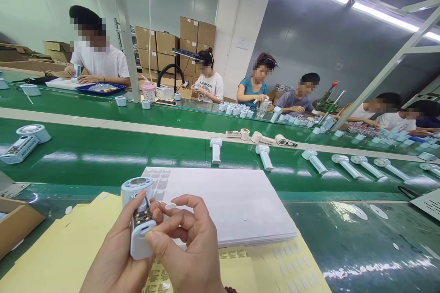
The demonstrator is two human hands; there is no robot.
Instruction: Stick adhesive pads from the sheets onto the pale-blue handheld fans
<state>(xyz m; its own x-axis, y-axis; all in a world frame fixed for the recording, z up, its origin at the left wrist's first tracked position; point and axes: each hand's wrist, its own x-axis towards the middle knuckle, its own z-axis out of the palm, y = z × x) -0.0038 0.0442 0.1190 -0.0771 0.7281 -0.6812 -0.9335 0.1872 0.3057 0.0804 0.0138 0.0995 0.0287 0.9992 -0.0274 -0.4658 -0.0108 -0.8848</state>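
Observation:
My left hand (115,256) is closed round a small pale blue handheld fan (139,215), held upright with its open back and circuit board facing me. My right hand (189,247) touches the fan's lower body with the thumb, and its fingertips pinch a small white round sticker (171,206) just right of the fan. Both hands hover over yellow backing sheets (75,238) at the near edge of the bench.
A stack of white sticker sheets (233,201) lies just beyond my hands. A green conveyor belt (103,151) carries several more fans (216,150). A cardboard box (17,224) sits at the left. Several people work along the far side.

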